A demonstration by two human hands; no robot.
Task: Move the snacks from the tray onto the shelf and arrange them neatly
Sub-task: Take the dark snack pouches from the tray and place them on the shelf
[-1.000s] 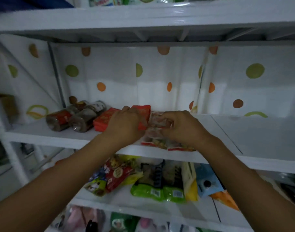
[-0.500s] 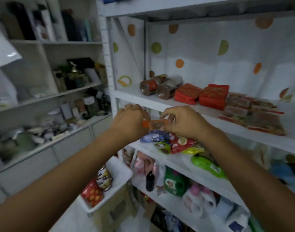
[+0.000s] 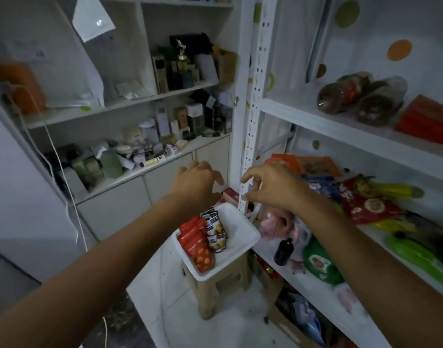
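The snacks were glossy packets lying in a white tray on a beige stool: red ones printed with yellow balls, perhaps four, overlapped and hard to count, and three dark ones beside them. Each row ran lengthwise from the tray's near edge toward the shelf. Above the tray, the left hand and right hand hung empty, fingers spread.
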